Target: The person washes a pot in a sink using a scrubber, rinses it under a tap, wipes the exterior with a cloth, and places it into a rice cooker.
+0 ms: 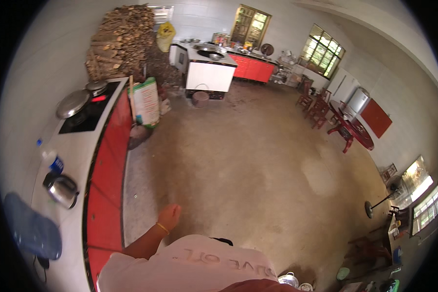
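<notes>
My left hand [169, 217], with a yellow band at its wrist, hangs over the floor [233, 164] beside the red cabinet doors [107, 175] of a counter. Its fingers are blurred and foreshortened, so their closure cannot be made out. Nothing shows in it. My right hand is out of view. On the light worktop [76, 149] to my left are an electric kettle [62, 190], a clear plastic bottle [53, 160] with a blue label, and a dark blue plastic object [31, 228]. Farther along, a lidded metal pan [73, 104] sits by a black cooktop [81, 120].
A printed sack [146, 102] leans at the counter's end, near stacked firewood [120, 43]. Across the room stands a white stove block [210, 75] with a stool [200, 98] before it. A round red table [354, 131], chairs [317, 107] and a standing fan [381, 200] line the right.
</notes>
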